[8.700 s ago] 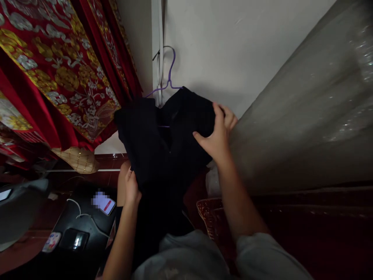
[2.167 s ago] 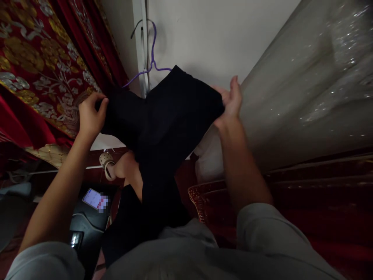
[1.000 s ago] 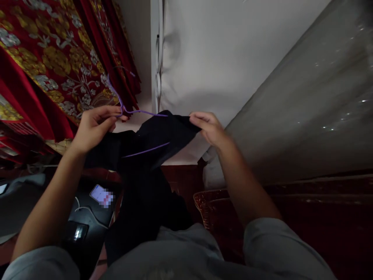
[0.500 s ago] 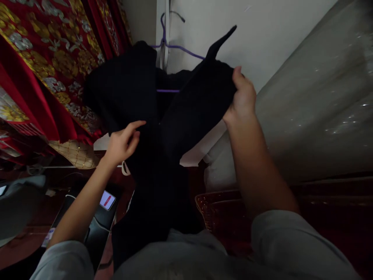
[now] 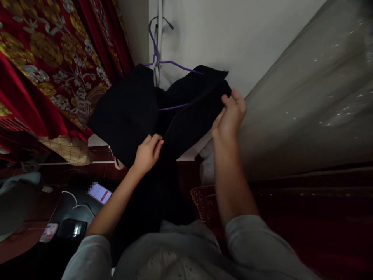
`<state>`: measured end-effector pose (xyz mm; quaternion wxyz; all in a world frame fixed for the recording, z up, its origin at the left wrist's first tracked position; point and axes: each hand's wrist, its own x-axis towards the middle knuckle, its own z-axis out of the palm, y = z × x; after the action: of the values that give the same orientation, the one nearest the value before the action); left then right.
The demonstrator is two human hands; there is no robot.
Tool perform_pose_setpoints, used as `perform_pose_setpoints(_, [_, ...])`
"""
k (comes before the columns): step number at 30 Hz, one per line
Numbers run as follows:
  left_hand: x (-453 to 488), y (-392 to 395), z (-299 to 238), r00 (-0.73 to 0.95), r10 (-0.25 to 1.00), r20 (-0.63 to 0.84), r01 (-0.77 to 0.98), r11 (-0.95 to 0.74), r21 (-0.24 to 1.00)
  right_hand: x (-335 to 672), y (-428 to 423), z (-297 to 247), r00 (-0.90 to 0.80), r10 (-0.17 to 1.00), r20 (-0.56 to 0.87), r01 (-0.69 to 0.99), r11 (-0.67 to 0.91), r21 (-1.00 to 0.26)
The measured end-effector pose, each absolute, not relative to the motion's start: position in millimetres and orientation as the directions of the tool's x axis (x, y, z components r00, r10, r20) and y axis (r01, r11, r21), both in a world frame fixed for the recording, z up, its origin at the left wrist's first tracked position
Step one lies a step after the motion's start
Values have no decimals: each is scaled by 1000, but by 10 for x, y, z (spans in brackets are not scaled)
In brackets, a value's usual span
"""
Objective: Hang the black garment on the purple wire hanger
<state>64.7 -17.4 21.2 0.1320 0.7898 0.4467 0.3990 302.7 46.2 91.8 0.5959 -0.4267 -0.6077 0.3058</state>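
Observation:
A black garment (image 5: 125, 109) with a wide collar or lapels hangs on a purple hanger (image 5: 176, 65), whose hook goes over a pale upright pole. My left hand (image 5: 148, 153) pinches the garment's front edge, low at the neck opening. Higher up on the right, my right hand (image 5: 231, 111) grips the outer edge of the right lapel, its thumb on the near side. The hanger's lower bar shows through the neck opening. Dark cloth hides the garment's lower details.
Red embroidered garments (image 5: 67, 50) hang at the left. A pale, glittering covered garment (image 5: 305, 97) fills the right side. At lower left, a lit phone (image 5: 100, 193), a white cable (image 5: 83, 206) and a dark phone (image 5: 71, 228) lie on a black surface.
My left hand has moved right and closed on the garment's front edge. My right hand has come down and left with the lapel, whose pointed tip has dropped.

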Motion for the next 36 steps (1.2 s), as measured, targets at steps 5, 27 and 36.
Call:
perform_pose_setpoints(5, [941, -431, -21, 136, 837, 530, 314, -543, 779, 2388, -374, 68, 288, 884, 367, 74, 362, -929])
perform_pose_setpoints(27, [1075, -467, 333, -92, 995, 49, -494, -88, 865, 2049, -633, -371, 190, 914, 358, 78, 350, -934])
perform_pose_setpoints(36, [955, 897, 1212, -5, 1000, 30, -387, -29, 922, 2319, -469, -412, 180, 911, 372, 137, 351, -926])
